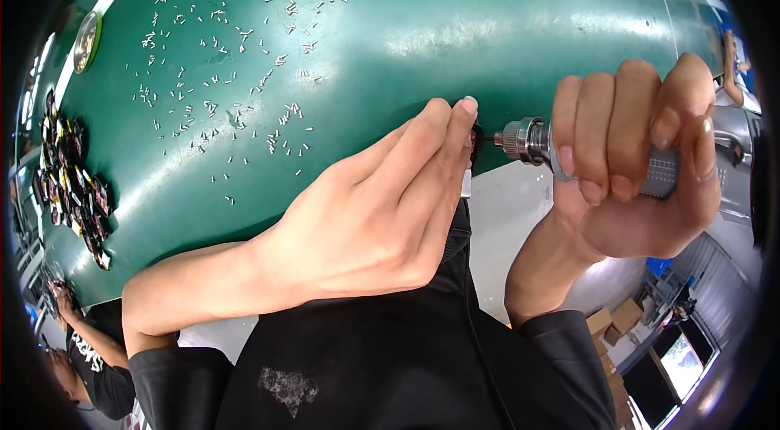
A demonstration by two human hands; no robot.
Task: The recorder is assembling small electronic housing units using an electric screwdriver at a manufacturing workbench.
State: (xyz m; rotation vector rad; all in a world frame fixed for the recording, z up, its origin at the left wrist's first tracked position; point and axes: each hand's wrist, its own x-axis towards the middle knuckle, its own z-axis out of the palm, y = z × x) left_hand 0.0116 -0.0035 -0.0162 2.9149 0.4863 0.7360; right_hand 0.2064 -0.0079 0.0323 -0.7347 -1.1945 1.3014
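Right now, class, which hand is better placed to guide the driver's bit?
Probably the right hand: its grip is closed round the silver driver, whose bit points toward the left hand. That one seems to hold a small dark part, mostly hidden.

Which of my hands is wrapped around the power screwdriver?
Your right hand, closed around the silver-grey screwdriver. Your left hand is away from it, holding a small dark piece, mostly hidden.

1 head-worn fisheye view, facing down
The left of 2 side-by-side cameras looks from close above onto the person's left hand (366,215) and right hand (630,162), with the green table (487,23) beyond, its edges visibly curved.
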